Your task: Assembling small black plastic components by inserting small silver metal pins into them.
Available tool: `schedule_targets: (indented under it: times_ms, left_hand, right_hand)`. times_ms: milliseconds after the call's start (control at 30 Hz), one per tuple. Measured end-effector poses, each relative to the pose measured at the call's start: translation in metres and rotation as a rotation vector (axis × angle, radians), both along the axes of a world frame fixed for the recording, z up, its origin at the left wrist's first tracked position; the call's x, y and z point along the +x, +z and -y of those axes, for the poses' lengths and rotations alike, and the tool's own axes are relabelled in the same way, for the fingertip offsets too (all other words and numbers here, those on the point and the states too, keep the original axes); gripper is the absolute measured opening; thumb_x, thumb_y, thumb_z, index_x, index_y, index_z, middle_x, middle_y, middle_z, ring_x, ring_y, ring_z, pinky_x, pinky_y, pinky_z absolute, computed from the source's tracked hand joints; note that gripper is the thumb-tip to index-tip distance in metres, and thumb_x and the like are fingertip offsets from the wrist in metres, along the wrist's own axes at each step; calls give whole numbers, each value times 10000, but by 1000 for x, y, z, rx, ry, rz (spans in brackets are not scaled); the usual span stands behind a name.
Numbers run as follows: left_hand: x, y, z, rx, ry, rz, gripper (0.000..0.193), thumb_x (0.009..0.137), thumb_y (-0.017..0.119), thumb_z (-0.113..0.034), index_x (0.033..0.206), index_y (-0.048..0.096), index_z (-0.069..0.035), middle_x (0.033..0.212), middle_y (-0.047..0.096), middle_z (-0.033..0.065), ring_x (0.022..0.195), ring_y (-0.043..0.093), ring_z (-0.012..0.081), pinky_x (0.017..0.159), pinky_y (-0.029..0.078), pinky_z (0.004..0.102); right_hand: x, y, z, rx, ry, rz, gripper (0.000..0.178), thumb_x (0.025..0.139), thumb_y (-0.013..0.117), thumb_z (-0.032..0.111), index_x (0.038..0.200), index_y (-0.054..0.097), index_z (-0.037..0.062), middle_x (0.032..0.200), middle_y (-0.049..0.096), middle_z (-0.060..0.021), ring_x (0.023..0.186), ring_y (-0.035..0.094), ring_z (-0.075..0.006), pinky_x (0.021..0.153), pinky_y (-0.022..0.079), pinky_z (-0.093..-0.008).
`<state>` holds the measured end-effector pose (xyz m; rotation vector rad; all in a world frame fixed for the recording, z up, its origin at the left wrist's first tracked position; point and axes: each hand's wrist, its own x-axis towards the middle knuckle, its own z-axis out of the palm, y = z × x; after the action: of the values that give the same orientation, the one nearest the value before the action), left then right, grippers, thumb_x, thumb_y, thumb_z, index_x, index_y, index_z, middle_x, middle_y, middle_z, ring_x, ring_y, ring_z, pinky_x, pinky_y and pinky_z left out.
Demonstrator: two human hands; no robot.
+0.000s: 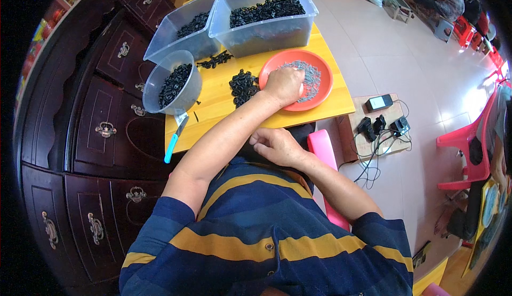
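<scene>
My left hand (286, 85) reaches across the table into a shallow orange-red dish (277, 104). Its fingers are bent down and closed against small grey screw-like pieces (314, 77); whatever is pinched there is hidden under the hand. Close to my body, by the table's front edge, my right hand (278, 146) is held with curled fingers, and what they enclose cannot be made out. Beside my left wrist lies a loose pile of small black parts (244, 87). More black parts (215, 60) are strung out behind it.
Two clear bins (261, 39) (160, 45) and a round tub (191, 91), all holding black parts, line the yellow table (325, 51). A turquoise-handled knife (173, 142) overhangs its left edge. Dark drawers (101, 152) stand left; a low box (384, 136) with cables sits right.
</scene>
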<state>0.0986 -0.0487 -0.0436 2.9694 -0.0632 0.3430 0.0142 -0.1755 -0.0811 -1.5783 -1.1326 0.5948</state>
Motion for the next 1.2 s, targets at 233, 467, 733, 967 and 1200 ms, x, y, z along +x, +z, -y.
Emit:
schedule_targets:
  times_ms: [233, 467, 733, 967, 1200]
  left_hand:
    - [1, -5, -2, 34, 18, -34, 134, 801, 602, -140, 855, 678, -44, 867, 704, 171, 841, 693, 354, 748, 551, 498]
    - [-3, 1, -5, 46, 4, -68, 162, 828, 566, -126, 947, 601, -21, 808, 686, 210, 766, 683, 401, 722, 538, 525]
    - [-70, 43, -20, -350, -7, 203, 131, 870, 543, -118, 964, 535, -27, 786, 636, 204, 742, 642, 427, 684, 502, 506]
    - [-157, 27, -31, -629, 70, 301, 79, 810, 536, 47, 855, 523, -17, 722, 564, 88, 617, 572, 163, 564, 466, 310]
    - [-192, 15, -38, -853, 138, 214, 93, 797, 598, 42, 836, 539, -19, 708, 582, 75, 607, 580, 150, 564, 475, 301]
  right_hand:
    - [-3, -1, 0, -21, 4, -2, 144, 817, 647, 95, 944, 653, 28, 812, 704, -146, 785, 712, -292, 747, 553, -407]
    - [-2, 3, -1, -26, 20, 18, 152, 821, 650, 99, 954, 658, 25, 839, 708, -145, 805, 712, -290, 756, 551, -404]
    - [-2, -3, -4, 12, -33, -222, 156, 880, 658, 81, 1022, 667, 18, 838, 699, -69, 766, 669, -144, 736, 539, -312]
    - [3, -6, -8, 163, -107, -554, 107, 963, 635, 104, 1039, 654, 32, 860, 633, 13, 747, 577, -63, 670, 494, -228]
    - [0, 4, -8, 167, -100, -604, 143, 972, 630, 106, 1087, 678, 34, 904, 647, 14, 759, 582, -62, 699, 510, -231]
